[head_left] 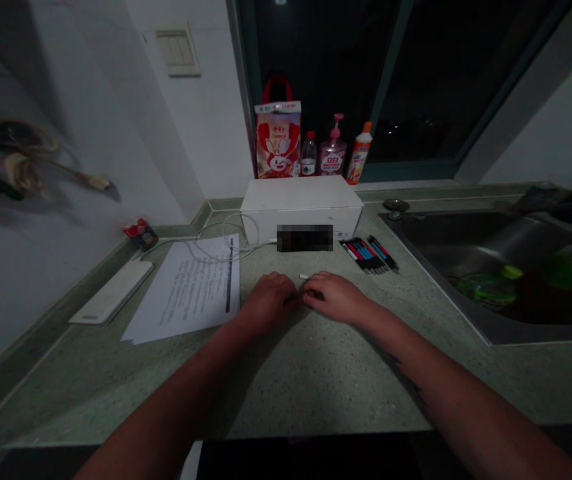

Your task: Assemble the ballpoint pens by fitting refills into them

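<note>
Above the middle of the green speckled counter (286, 393), my left hand (270, 301) is closed, its fingers curled inward and thumb bent. Facing it, my right hand (335, 298) is also closed, thumb and forefinger pressed together. The fingertips of both hands almost meet; whatever is between them is hidden or too small to name. A small white stick-like piece (304, 277) shows just beyond the right fingertips; I cannot tell if it is held or lies on the counter. Several pens (363, 255) with dark, blue and red parts lie side by side, beyond my right hand.
Printed sheets (186, 287) and a white power bank (113, 293) with a cable lie left. A blurred-out dark device (305, 239) leans on a white box (301, 195). Bottles (333, 157) and a red bag (279, 143) stand behind. Right is a steel sink (446, 233).
</note>
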A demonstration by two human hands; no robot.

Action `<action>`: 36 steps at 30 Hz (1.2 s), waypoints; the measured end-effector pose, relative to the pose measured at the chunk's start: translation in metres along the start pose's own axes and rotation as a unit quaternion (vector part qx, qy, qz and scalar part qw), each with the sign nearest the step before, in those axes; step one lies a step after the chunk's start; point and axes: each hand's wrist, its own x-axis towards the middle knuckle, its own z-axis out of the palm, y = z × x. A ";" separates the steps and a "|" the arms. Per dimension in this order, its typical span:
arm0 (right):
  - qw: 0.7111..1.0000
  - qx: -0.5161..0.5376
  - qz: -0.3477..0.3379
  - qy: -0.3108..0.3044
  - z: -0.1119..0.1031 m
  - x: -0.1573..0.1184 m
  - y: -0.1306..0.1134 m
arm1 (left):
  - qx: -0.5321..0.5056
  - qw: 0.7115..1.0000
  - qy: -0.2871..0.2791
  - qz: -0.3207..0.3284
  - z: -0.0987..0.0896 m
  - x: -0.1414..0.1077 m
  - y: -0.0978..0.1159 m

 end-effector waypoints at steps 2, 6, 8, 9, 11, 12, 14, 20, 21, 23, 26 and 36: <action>1.000 0.004 -0.016 -0.009 0.001 0.000 0.001 | 0.010 1.000 -0.001 -0.006 -0.001 0.001 0.000; 1.000 -0.021 -0.016 -0.004 -0.003 -0.001 0.003 | 0.013 1.000 0.010 -0.010 -0.005 0.002 0.000; 0.999 -0.046 0.011 0.012 -0.007 -0.001 0.003 | 0.017 0.999 0.027 -0.020 -0.007 0.002 -0.003; 0.998 -0.056 0.028 0.023 -0.008 -0.001 0.003 | 0.025 0.999 0.036 -0.029 -0.009 0.002 -0.005; 0.995 -0.066 0.056 0.044 -0.011 -0.001 0.005 | 0.048 0.996 0.054 -0.046 -0.010 0.002 -0.010; 0.994 -0.066 0.066 0.053 -0.011 -0.001 0.005 | 0.062 0.995 0.060 -0.049 -0.011 0.001 -0.013; 0.993 -0.060 0.074 0.065 -0.011 -0.002 0.005 | 0.082 0.994 0.065 -0.042 -0.010 0.001 -0.016; 0.996 -0.030 0.069 0.040 -0.012 -0.001 0.000 | 0.074 0.995 0.059 -0.014 -0.006 0.001 -0.013; 0.996 -0.033 0.073 0.034 -0.013 -0.002 -0.001 | 0.078 0.995 0.058 -0.015 -0.007 0.001 -0.013; 0.995 -0.044 0.087 0.026 -0.015 -0.002 -0.002 | 0.094 0.993 0.059 -0.026 -0.009 0.002 -0.015; 0.992 -0.057 0.108 0.013 -0.020 -0.002 -0.002 | 0.130 0.988 0.060 -0.060 -0.010 0.004 -0.023; 0.993 -0.038 0.104 -0.039 -0.012 -0.003 -0.002 | 0.177 0.981 0.009 -0.076 -0.002 0.004 -0.023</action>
